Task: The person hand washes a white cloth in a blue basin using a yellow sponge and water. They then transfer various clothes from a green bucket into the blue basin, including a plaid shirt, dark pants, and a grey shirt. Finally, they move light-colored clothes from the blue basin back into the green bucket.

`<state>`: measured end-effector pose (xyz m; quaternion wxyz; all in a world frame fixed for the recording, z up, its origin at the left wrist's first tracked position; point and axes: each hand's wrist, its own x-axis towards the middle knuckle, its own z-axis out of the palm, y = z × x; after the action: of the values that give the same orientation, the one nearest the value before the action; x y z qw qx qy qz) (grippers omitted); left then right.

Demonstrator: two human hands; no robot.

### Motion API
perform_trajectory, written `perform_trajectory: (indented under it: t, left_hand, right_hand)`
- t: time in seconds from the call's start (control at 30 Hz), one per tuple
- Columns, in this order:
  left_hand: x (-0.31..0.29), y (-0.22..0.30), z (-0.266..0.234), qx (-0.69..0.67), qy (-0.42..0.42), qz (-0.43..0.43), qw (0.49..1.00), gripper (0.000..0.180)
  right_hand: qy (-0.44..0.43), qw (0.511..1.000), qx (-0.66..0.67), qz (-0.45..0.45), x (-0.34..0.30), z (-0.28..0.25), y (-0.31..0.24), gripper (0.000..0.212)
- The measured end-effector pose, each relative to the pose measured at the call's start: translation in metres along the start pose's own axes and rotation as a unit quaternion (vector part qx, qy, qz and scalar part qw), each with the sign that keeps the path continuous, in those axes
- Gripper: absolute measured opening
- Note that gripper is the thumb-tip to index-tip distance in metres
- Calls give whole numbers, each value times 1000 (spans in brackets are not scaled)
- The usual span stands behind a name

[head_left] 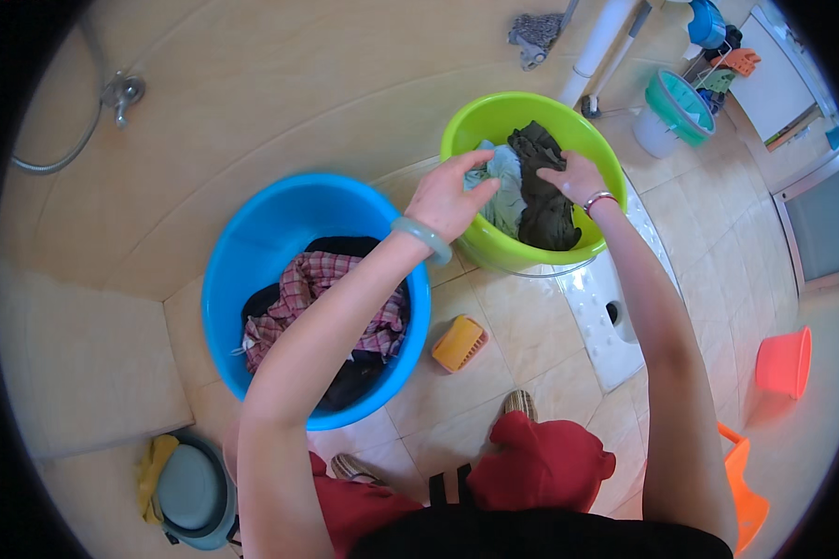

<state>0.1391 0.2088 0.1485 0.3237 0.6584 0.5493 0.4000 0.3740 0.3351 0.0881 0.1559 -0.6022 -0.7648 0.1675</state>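
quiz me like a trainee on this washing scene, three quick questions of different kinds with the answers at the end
1. True or false: the left hand and the right hand are both at the green bucket.

2. Multiple choice: where does the plaid cloth lie?
A. In the green bucket
B. In the blue tub
C. On the floor

3. Fill in the missing word: the pale green bangle is worn on the person's ___ wrist.

Key: 1. True. 2. B. 3. left.
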Motion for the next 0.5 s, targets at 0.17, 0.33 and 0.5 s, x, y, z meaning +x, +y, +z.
perform_trajectory:
  t: [0.17, 0.33, 0.5]
  left_hand:
    - [19, -1, 24, 14, -15, -43, 999, 44]
    - [21, -12, 36, -50, -32, -75, 995, 41]
    - [23, -19, 36, -139, -57, -129, 980, 49]
  right_hand:
    - [-143, 975, -65, 156, -3, 21, -1, 105]
    - [-106, 986, -25, 130, -1, 20, 2, 91]
    - [114, 970, 210, 53, -10, -34, 21, 69]
